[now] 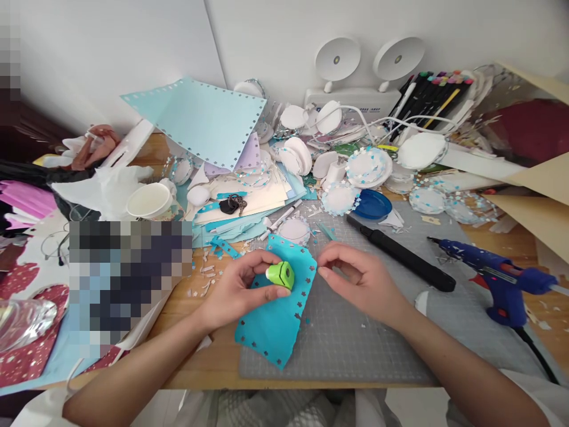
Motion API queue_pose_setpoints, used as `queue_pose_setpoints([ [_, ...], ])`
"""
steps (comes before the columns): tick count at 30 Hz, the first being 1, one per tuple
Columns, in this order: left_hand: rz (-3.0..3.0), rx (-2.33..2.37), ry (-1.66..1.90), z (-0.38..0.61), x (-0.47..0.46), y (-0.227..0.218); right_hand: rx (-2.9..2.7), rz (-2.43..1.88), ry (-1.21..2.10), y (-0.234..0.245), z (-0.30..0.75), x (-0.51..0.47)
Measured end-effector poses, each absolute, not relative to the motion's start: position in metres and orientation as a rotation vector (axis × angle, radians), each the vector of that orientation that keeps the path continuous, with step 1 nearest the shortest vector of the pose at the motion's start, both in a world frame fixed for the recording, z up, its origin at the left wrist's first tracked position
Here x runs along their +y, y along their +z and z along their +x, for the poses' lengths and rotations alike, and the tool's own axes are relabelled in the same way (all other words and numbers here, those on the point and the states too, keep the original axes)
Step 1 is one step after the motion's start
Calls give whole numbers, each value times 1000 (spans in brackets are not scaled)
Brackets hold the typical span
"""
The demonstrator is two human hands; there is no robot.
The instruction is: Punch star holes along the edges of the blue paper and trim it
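Observation:
A green craft punch [281,275] sits between the thumb and fingers of my left hand [240,284], over a sheet of bright blue paper [271,320]. Small flower-shaped holes run along the paper's edges. At its right edge, my right hand [355,279] has thumb and forefinger pinched on the paper near the upper corner. The sheet lies tilted above a grey cutting mat [355,344]. Tiny blue bits are scattered on the mat. Part of the paper is hidden behind the punch and my left fingers.
To the right lie a black stick-like tool [400,252] and a blue glue gun [502,273]. A blue lid [373,203], white discs with blue trim [340,198], paper sheets [200,118] and a paper cup [149,200] crowd the back. Pens [433,98] stand at the back right.

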State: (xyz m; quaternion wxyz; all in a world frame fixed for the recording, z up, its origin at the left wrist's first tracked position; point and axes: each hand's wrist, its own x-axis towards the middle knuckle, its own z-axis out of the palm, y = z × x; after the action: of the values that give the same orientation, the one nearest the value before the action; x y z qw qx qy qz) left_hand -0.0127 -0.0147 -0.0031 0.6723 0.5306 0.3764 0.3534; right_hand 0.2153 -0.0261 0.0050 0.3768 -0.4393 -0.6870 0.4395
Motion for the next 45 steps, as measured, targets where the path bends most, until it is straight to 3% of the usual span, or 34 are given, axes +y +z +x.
queue_pose_setpoints([
  [10, 1131, 831, 782, -15, -12, -2, -1791, -1315, 668, -2, 219, -18],
  [18, 1101, 823, 781, -15, -13, -3, -1882, -992, 1193, 3, 211, -25],
  [23, 1090, 818, 775, -13, -12, -3, -1797, -1043, 1219, 5, 210, -25],
  [35, 1082, 827, 885, -15, -11, -5, -1954, -1320, 541, -1, 221, -16],
  [38, 1028, 851, 913, -14, -10, -4, -1976, -1319, 891, 2, 221, -22],
  [42, 984, 808, 952, -14, -9, -3, -1986, -1011, 2027, 12, 220, -35],
  [43, 984, 798, 962, -14, -9, -3, -2030, -937, 2143, 14, 219, -36],
  [45, 990, 786, 974, -15, -9, -2, -2104, -945, 2038, 13, 218, -35],
])
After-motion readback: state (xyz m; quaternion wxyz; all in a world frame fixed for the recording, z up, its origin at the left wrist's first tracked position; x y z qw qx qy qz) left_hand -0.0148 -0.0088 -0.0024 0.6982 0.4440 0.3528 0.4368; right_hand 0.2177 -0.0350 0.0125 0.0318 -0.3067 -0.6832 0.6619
